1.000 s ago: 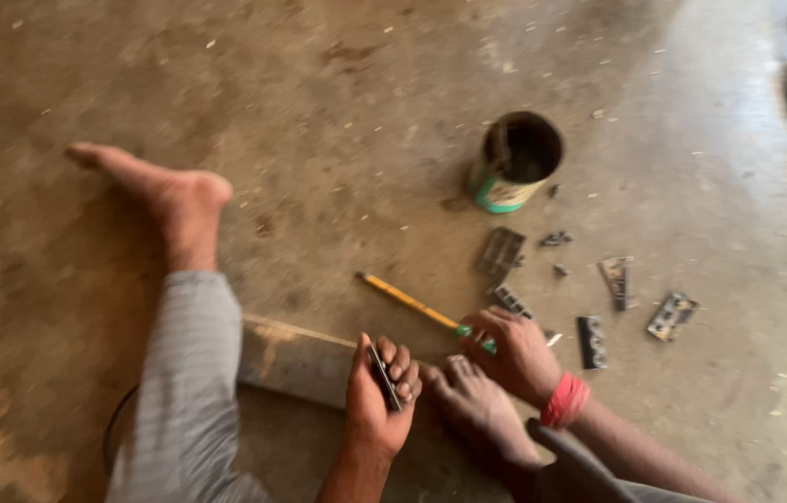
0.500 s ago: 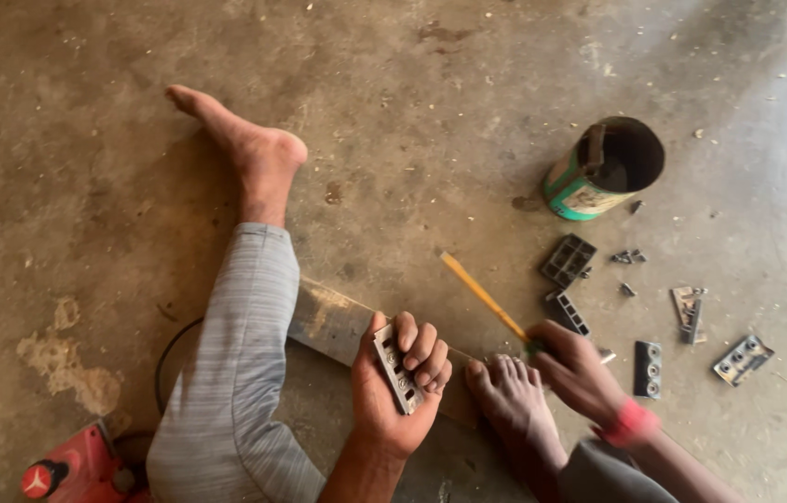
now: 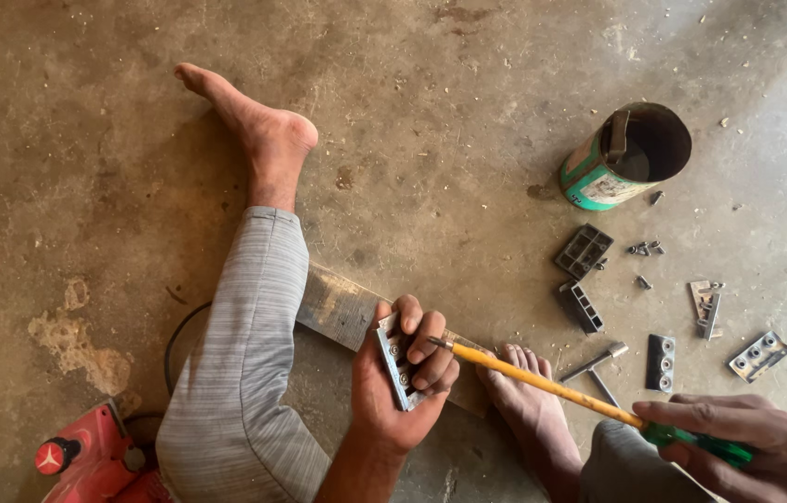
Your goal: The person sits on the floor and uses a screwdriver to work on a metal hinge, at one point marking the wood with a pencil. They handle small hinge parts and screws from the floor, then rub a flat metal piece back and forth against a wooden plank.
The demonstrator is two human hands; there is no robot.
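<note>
A small grey metal bracket with screw holes (image 3: 395, 365) sits low in the middle of the view, held edge-up in the left hand (image 3: 398, 387), whose grip is closed around it, fingers curled over its front face and thumb behind. The tip of a long yellow-shafted screwdriver with a green handle (image 3: 552, 384) touches the fingers at the bracket's 2 o'clock side; its handle lies at 4 o'clock, enclosed by the right hand (image 3: 738, 445), whose grip is wrapped tightly around it.

Just behind the left hand a worn wooden plank (image 3: 342, 312) lies flat on the concrete floor (image 3: 86, 140), running under the grey striped trouser leg (image 3: 240, 373) at 9 o'clock, and a bare foot (image 3: 529, 410) rests on its other end at 3 o'clock. The other bare foot (image 3: 258, 126) stretches out at 11 o'clock.

At 2 o'clock, well apart, a rusty green-labelled tin can (image 3: 626, 158) lies tilted with its mouth open. Below it, scattered dark plastic and metal hardware pieces (image 3: 589, 279) and loose screws (image 3: 645, 249) lie on the floor. A red power tool (image 3: 86, 456) shows at 8 o'clock, partly cut off.
</note>
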